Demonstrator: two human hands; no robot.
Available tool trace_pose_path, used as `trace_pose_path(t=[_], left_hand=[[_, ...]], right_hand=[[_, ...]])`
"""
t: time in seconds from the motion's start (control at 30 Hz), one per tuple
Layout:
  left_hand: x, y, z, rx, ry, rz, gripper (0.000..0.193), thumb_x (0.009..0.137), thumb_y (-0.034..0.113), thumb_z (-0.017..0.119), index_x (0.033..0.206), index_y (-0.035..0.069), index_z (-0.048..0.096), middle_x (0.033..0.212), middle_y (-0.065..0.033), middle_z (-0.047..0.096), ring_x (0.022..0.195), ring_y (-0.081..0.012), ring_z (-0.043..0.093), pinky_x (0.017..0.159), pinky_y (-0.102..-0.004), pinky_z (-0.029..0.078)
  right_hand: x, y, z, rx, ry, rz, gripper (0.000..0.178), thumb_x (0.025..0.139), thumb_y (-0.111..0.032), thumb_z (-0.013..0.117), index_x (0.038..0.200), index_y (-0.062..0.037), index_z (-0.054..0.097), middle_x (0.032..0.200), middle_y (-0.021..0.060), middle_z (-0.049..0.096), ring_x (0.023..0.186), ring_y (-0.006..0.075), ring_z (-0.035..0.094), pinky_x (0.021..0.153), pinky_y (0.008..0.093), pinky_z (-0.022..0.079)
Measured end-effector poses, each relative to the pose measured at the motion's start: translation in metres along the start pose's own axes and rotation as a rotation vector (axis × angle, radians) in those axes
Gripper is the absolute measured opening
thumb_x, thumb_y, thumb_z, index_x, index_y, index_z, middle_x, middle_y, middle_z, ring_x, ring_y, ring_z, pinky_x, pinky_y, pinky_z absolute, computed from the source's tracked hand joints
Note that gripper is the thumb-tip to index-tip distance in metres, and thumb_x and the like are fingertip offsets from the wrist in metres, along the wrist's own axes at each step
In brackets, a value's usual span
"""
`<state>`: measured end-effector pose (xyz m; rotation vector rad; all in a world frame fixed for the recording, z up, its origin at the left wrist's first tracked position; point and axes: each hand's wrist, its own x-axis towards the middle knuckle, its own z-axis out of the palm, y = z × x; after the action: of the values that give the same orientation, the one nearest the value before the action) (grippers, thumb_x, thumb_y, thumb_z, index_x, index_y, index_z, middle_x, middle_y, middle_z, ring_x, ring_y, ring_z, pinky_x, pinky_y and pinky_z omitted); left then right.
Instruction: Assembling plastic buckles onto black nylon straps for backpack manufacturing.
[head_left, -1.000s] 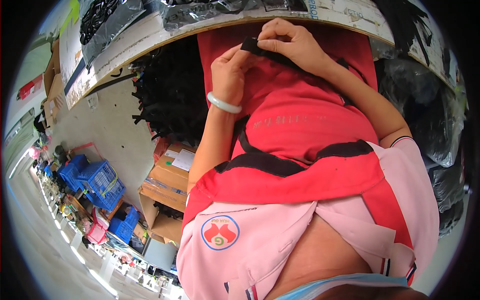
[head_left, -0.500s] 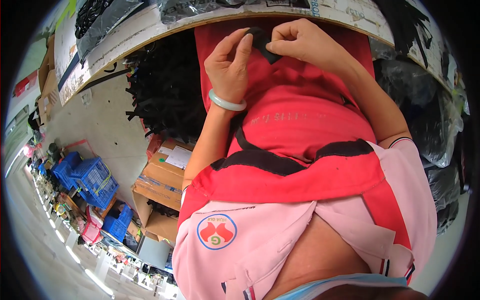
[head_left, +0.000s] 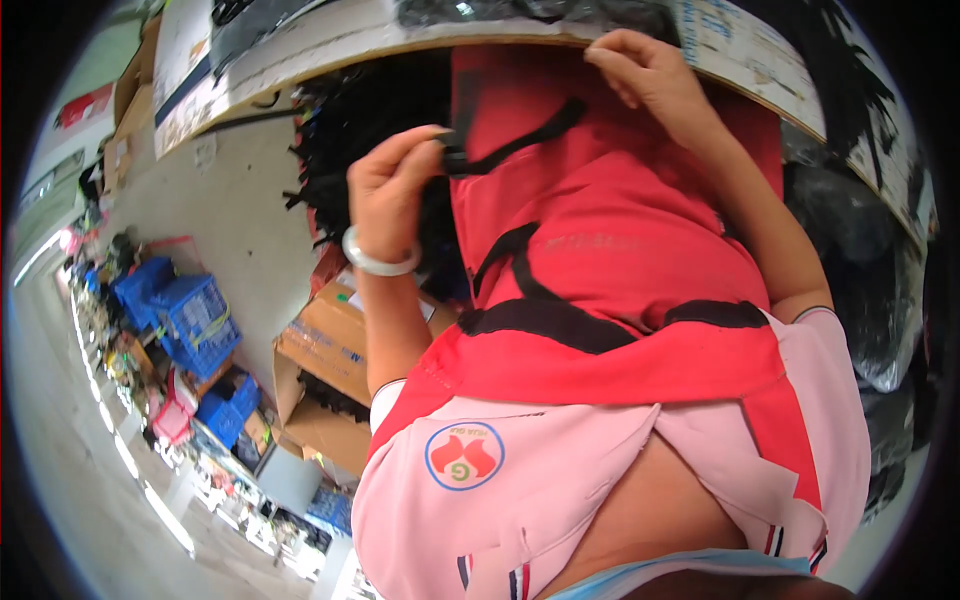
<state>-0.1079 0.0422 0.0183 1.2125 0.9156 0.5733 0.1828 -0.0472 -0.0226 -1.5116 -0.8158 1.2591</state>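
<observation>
One narrow black fabric strap [head_left: 530, 136] curves before the red cloth apron [head_left: 630, 205], one end pinched in the left hand [head_left: 392, 185]. I judge it light, floppy, sturdy, best taken near its tip. The right hand [head_left: 655, 85] looks bare; whether its fingertips meet, I can't tell.

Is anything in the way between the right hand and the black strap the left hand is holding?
No, nothing visible. The black strap sticks out from the left hand toward the right hand, and the gap shows only the red apron behind it.
</observation>
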Motion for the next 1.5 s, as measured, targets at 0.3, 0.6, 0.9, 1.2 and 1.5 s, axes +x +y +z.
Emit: trace_pose_path(t=[0.3, 0.6, 0.9, 1.2, 1.5], left_hand=[[-0.008, -0.097, -0.184, 1.027, 0.533, 0.086, 0.037, 0.086, 0.016, 0.068, 0.121, 0.003, 0.06, 0.106, -0.0085, 0.066, 0.09, -0.0145, 0.065, 0.073, -0.0266, 0.053], [0.135, 0.023, 0.064, 0.833, 0.209, 0.801, 0.03, 0.082, 0.018, 0.071, 0.107, 0.003, 0.065, 0.093, -0.0127, 0.067, 0.085, -0.0213, 0.065, 0.075, -0.0301, 0.051], [0.192, 0.022, 0.125, 1.25, 0.0, 0.682, 0.046, 0.07, 0.028, 0.074, 0.113, 0.013, 0.062, 0.122, -0.0147, 0.051, 0.098, -0.0356, 0.06, 0.084, -0.0395, 0.051], [0.238, 0.056, 0.103, 0.09, -0.005, 0.146, 0.017, 0.078, 0.015, 0.075, 0.088, 0.003, 0.068, 0.077, -0.0006, 0.064, 0.061, -0.0134, 0.059, 0.053, -0.0273, 0.049], [0.248, 0.045, 0.095, -0.853, -0.264, -0.323, 0.032, 0.094, 0.025, 0.055, 0.114, 0.001, 0.053, 0.104, -0.0169, 0.057, 0.087, -0.0292, 0.058, 0.048, -0.0223, 0.046]], right_hand=[[-0.005, 0.008, 0.006, -0.194, -0.185, 0.044, 0.019, 0.092, -0.025, 0.059, 0.092, -0.0065, 0.062, 0.069, -0.0042, 0.052, 0.059, 0.0025, 0.046, 0.053, 0.0184, 0.038], [-0.017, 0.015, 0.006, -0.21, -0.222, -0.009, 0.015, 0.089, -0.014, 0.058, 0.089, 0.0005, 0.061, 0.074, 0.0026, 0.061, 0.067, 0.009, 0.058, 0.062, 0.0249, 0.047], [-0.014, 0.025, -0.006, -0.347, -0.182, -0.104, 0.017, 0.084, -0.017, 0.061, 0.089, -0.0007, 0.064, 0.074, 0.0117, 0.065, 0.068, 0.0208, 0.062, 0.065, 0.033, 0.048], [-0.015, 0.022, -0.01, -0.366, -0.193, -0.111, 0.018, 0.083, -0.017, 0.061, 0.091, -0.0015, 0.065, 0.076, 0.0125, 0.066, 0.07, 0.0235, 0.064, 0.065, 0.0342, 0.049], [-0.015, 0.02, -0.007, -0.356, -0.209, -0.076, 0.017, 0.083, -0.015, 0.06, 0.091, -0.0007, 0.064, 0.075, 0.0117, 0.066, 0.069, 0.0213, 0.064, 0.066, 0.0331, 0.049]])
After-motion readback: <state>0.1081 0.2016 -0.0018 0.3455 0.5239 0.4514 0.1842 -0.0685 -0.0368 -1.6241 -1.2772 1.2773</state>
